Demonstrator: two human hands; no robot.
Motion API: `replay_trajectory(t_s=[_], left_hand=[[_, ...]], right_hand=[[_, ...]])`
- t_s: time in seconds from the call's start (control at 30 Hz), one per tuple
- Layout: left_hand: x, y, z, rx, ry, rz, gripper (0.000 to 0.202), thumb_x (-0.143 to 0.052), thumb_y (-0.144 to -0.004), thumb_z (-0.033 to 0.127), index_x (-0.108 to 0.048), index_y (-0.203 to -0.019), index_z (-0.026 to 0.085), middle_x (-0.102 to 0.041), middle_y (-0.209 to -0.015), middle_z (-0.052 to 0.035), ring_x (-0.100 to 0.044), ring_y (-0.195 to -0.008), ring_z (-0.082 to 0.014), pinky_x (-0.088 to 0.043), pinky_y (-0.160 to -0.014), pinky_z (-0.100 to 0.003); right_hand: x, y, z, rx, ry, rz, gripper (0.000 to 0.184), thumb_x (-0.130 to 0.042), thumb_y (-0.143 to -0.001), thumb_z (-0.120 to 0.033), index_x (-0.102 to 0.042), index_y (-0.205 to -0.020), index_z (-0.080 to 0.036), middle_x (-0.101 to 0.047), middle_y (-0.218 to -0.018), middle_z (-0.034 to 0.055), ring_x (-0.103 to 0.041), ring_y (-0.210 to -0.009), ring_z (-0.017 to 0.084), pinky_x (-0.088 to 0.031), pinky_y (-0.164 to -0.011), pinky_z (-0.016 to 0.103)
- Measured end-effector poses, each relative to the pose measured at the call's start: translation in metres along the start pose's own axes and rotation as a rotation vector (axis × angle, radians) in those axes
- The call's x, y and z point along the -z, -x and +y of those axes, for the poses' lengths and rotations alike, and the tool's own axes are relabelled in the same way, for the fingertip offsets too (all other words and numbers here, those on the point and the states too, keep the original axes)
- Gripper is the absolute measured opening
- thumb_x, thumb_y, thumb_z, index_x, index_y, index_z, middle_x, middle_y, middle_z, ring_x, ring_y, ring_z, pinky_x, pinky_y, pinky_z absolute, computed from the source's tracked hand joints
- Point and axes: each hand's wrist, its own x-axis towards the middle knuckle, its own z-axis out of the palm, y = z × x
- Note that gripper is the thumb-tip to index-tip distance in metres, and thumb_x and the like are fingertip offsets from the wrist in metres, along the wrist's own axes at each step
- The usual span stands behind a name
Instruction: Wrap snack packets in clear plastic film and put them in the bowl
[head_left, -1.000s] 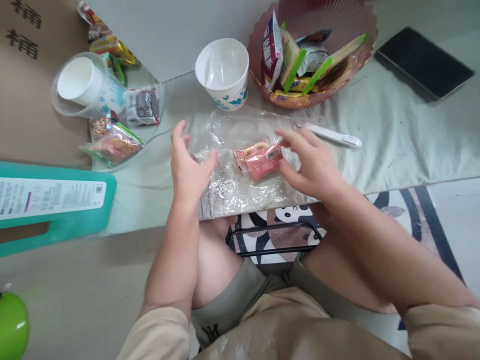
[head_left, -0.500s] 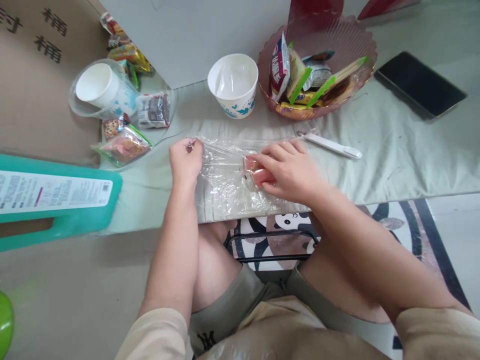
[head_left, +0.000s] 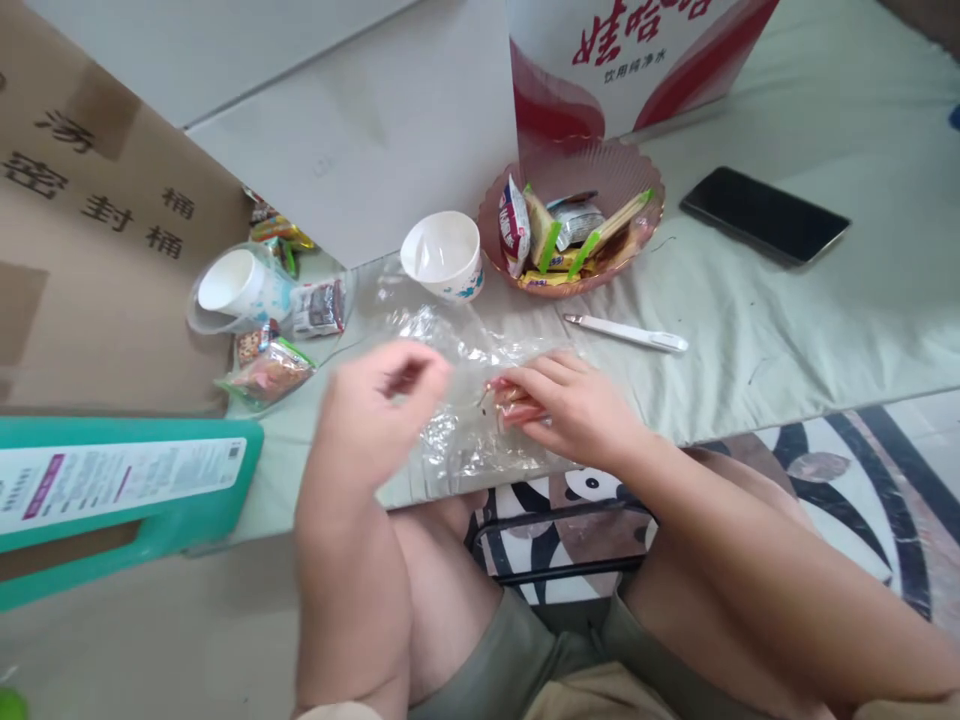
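Note:
A crinkled sheet of clear plastic film (head_left: 465, 445) lies spread over the cloth at the front edge. My right hand (head_left: 585, 410) rests on it with its fingers curled over a small reddish-pink wrapped piece (head_left: 517, 408), mostly covered by the fingers. Left of the film, my left hand (head_left: 379, 410) is raised, its fingers bent inward and smeared by motion. Whether anything sits between them does not show. Just behind the right hand lies a white utility knife (head_left: 626, 332).
A patterned paper cup (head_left: 442, 255) and a pink scalloped bowl (head_left: 630, 265) of snack packets stand behind the film. A phone (head_left: 765, 215) lies right. Leftward are a tilted cup (head_left: 236, 285), snack packets (head_left: 270, 375), a teal container (head_left: 251, 460) and a cardboard box (head_left: 112, 330).
My left hand has come off the stretched film edge and lifted toward me; the film now lies slack. My right hand stays over the pink piece. The view has tilted up.

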Motion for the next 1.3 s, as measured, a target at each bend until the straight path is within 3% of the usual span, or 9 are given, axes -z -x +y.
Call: replay_trajectory(t_s=[0.1,0.27,0.4,0.6,0.77,0.93,1.03,1.17,1.3], left_hand=[[-0.011,-0.003,0.007,0.037,-0.111,-0.293,0.026,-0.058,-0.090,0.035,-0.074,-0.107,0.025,-0.076,-0.117,-0.0039,-0.072,-0.103,-0.0234,-0.058,-0.092,-0.037],[-0.040,-0.021,-0.027,0.215,-0.308,-0.252,0.050,-0.052,-0.092,0.035,-0.063,-0.139,0.022,-0.062,-0.142,-0.0126,-0.063,-0.128,-0.0320,-0.046,-0.116,-0.047],[-0.053,-0.022,-0.045,0.276,-0.424,-0.229,0.062,-0.057,-0.090,0.042,-0.055,-0.150,0.029,-0.047,-0.160,-0.0133,-0.043,-0.147,-0.0410,-0.039,-0.120,-0.057],[-0.061,-0.016,-0.043,0.334,-0.455,-0.198,0.063,-0.056,-0.089,0.039,-0.054,-0.151,0.035,-0.045,-0.161,-0.0143,-0.040,-0.147,-0.0428,-0.039,-0.116,-0.065],[-0.070,-0.013,-0.037,0.329,-0.490,-0.193,0.066,-0.051,-0.091,0.038,-0.048,-0.156,0.027,-0.039,-0.165,-0.0179,-0.039,-0.147,-0.0461,-0.038,-0.114,-0.067],[-0.072,-0.013,-0.037,0.331,-0.490,-0.192,0.065,-0.050,-0.091,0.037,-0.049,-0.155,0.027,-0.039,-0.166,-0.0180,-0.039,-0.147,-0.0456,-0.038,-0.114,-0.067],[-0.071,-0.013,-0.039,0.327,-0.478,-0.192,0.065,-0.052,-0.091,0.039,-0.049,-0.155,0.030,-0.039,-0.166,-0.0165,-0.039,-0.148,-0.0455,-0.039,-0.114,-0.067],[-0.073,-0.012,-0.040,0.326,-0.470,-0.184,0.066,-0.055,-0.089,0.040,-0.051,-0.154,0.029,-0.039,-0.165,-0.0180,-0.039,-0.149,-0.0466,-0.037,-0.115,-0.067],[-0.077,-0.007,-0.040,0.288,-0.463,-0.124,0.070,-0.060,-0.087,0.038,-0.049,-0.155,0.027,-0.040,-0.164,-0.0188,-0.040,-0.147,-0.0460,-0.039,-0.115,-0.065]], right_hand=[[0.001,-0.002,0.004,-0.135,-0.120,0.062,0.033,-0.067,-0.088,-0.023,-0.067,-0.121,-0.020,-0.076,-0.110,0.0075,-0.069,-0.100,0.024,-0.054,-0.087,0.037],[0.013,0.000,0.005,-0.228,-0.242,0.112,0.038,-0.071,-0.084,-0.024,-0.064,-0.122,-0.023,-0.076,-0.113,0.0075,-0.071,-0.104,0.024,-0.058,-0.087,0.037],[0.037,0.000,0.003,-0.221,-0.282,0.226,0.037,-0.072,-0.086,-0.029,-0.062,-0.122,-0.023,-0.076,-0.115,0.0085,-0.072,-0.101,0.023,-0.060,-0.086,0.038],[0.084,-0.041,0.025,-0.326,0.138,0.477,0.042,-0.071,-0.088,-0.039,-0.059,-0.124,-0.023,-0.071,-0.115,0.0133,-0.069,-0.100,0.030,-0.059,-0.080,0.046],[0.113,-0.112,0.063,-0.415,0.520,0.369,0.039,-0.061,-0.091,-0.030,-0.058,-0.129,-0.022,-0.064,-0.131,0.0184,-0.058,-0.117,0.038,-0.054,-0.085,0.053],[0.116,-0.165,0.097,-0.444,0.679,0.090,0.045,-0.063,-0.089,-0.031,-0.063,-0.130,-0.014,-0.063,-0.135,0.0178,-0.057,-0.123,0.037,-0.047,-0.095,0.053],[0.114,-0.150,0.086,-0.396,0.643,0.114,0.038,-0.066,-0.089,-0.040,-0.071,-0.117,-0.015,-0.068,-0.129,0.0171,-0.055,-0.128,0.040,-0.038,-0.106,0.061],[0.086,-0.073,0.034,-0.299,0.419,0.387,0.021,-0.052,-0.096,-0.028,-0.070,-0.105,-0.020,-0.073,-0.109,0.0149,-0.065,-0.110,0.032,-0.049,-0.098,0.053],[0.021,0.006,-0.007,0.048,0.086,0.064,0.029,-0.060,-0.094,-0.037,-0.068,-0.118,-0.021,-0.076,-0.116,0.0102,-0.067,-0.117,0.030,-0.054,-0.101,0.049]])
